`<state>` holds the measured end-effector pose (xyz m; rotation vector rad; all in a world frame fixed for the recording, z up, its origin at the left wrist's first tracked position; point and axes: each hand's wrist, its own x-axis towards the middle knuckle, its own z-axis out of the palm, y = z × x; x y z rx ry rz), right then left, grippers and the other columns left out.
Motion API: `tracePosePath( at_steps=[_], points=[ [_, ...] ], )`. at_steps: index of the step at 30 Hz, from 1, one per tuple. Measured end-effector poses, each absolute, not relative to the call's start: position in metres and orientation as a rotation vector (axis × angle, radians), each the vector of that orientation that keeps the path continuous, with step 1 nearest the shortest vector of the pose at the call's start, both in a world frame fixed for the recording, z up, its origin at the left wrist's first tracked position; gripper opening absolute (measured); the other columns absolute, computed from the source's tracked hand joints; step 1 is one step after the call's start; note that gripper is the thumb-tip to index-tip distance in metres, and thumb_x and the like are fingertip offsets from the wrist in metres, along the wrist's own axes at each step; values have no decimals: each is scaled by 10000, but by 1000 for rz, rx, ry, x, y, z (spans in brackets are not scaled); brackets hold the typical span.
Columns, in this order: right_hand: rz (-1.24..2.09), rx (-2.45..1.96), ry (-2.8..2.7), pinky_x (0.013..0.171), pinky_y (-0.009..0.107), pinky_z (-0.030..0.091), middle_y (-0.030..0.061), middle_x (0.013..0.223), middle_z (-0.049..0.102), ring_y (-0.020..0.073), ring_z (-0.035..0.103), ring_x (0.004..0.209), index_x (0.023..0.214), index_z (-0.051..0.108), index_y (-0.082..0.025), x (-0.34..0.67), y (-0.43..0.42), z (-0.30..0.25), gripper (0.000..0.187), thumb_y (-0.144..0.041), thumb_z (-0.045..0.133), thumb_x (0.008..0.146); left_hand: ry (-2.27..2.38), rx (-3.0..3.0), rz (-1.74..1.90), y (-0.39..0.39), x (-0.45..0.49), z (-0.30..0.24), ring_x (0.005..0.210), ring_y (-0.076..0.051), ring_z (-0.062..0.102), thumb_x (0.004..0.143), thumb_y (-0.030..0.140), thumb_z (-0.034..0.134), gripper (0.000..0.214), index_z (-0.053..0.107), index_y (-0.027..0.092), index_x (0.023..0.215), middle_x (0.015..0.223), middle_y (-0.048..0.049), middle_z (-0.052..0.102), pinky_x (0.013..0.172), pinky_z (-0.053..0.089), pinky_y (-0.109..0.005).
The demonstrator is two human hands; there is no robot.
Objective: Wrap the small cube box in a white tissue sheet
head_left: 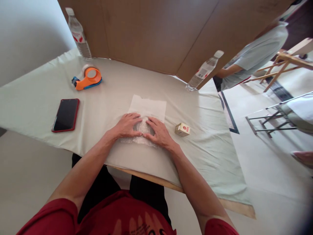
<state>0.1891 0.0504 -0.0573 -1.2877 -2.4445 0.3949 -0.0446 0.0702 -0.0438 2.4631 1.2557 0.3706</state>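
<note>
A crinkled, clear piece of bubble wrap (142, 125) lies near the front of the table, bunched between my two hands. My left hand (129, 125) curves around its left side, with thumb and fingers pressing on it. From the right, my right hand (157, 131) grips the other side in the same way; the thumbs nearly meet at the bottom. Whether anything is wrapped inside cannot be seen. A thin white sheet (149, 107) extends beyond my fingers, partly under the wrap. Just right of my right hand sits a small cream box (182, 129) with a red mark.
An orange tape dispenser (90, 78) and a red-cased phone (66, 115) lie to the left. Water bottles (78, 34) (204, 71) stand against a tall cardboard panel (146, 32) at the back. Beyond the right edge are a person (259, 55) and a folding stool (271, 119).
</note>
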Motion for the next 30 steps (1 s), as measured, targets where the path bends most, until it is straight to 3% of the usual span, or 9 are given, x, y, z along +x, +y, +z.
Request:
tracePosePath(
  at_steps=[6,11,16,19,24,30],
  points=[
    [253,-1333,-2143,1123,540,413,141,1353,651,300,577,1296,1209,673,-241,228,46,-27,348,-408,609,911,1229,2453,348,70,-46,-37,1438,-344,422,744,542,762,730,594,200,1367,1531,-164,494,1186,298,-488],
    [116,-1802,-1956,1023,570,449,168,1358,631,376,583,1230,1268,632,-212,288,43,-20,564,-443,705,759,1222,2424,342,70,-46,-36,1454,-359,390,737,537,770,791,570,138,1391,1544,-197,465,1198,265,-475],
    [350,-1932,-1822,838,483,524,108,953,730,299,661,870,1050,685,-183,298,38,-23,465,-476,718,690,1239,2432,332,69,-45,-35,1454,-349,391,739,541,768,823,538,133,1416,1545,-192,464,1202,258,-465],
    [390,-1782,-1702,791,428,530,74,896,725,249,647,792,1028,682,-187,273,33,-7,477,-531,738,703,1236,2441,341,69,-45,-36,1449,-349,400,733,554,762,847,509,150,1434,1533,-184,482,1198,271,-472],
    [412,-1404,-1943,852,387,530,81,1047,729,230,661,879,1146,664,-214,211,37,13,472,-482,750,768,1244,2368,439,73,-48,-38,1424,-348,437,780,494,707,775,477,180,1450,1518,-161,508,1189,300,-491],
    [436,-1322,-2327,975,461,505,137,1192,698,304,642,1106,1247,625,-200,173,70,-21,479,-310,705,788,1272,2291,533,77,-51,-42,1396,-324,475,760,285,623,730,461,153,1459,1520,-155,512,1183,333,-472]
  ],
)
